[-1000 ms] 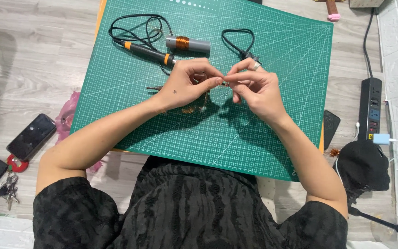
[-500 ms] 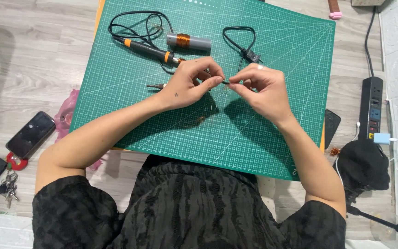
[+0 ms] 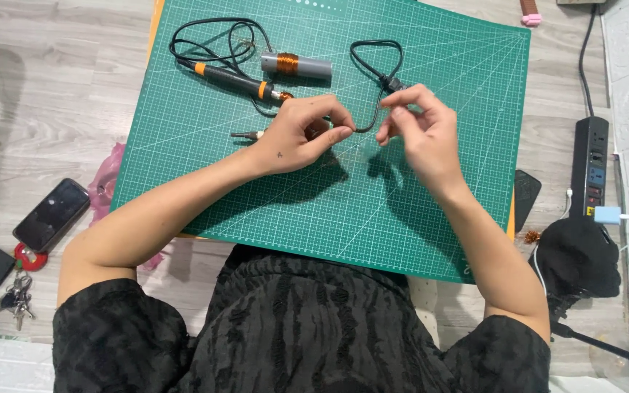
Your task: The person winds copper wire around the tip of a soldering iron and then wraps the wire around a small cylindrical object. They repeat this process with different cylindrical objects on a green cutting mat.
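Hands (image 3: 362, 131) pinch black wire (image 3: 373, 87) above green mat (image 3: 431, 204).

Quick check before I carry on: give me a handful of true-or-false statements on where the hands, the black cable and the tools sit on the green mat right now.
1. The left hand pinches one end of the black cable. True.
2. The right hand rests flat on the floor. False: it is raised over the green mat, fingers at the cable.
3. The soldering iron lies on the mat, unheld. True.
4. The phone lies on the mat. False: it lies on the floor, left of it.
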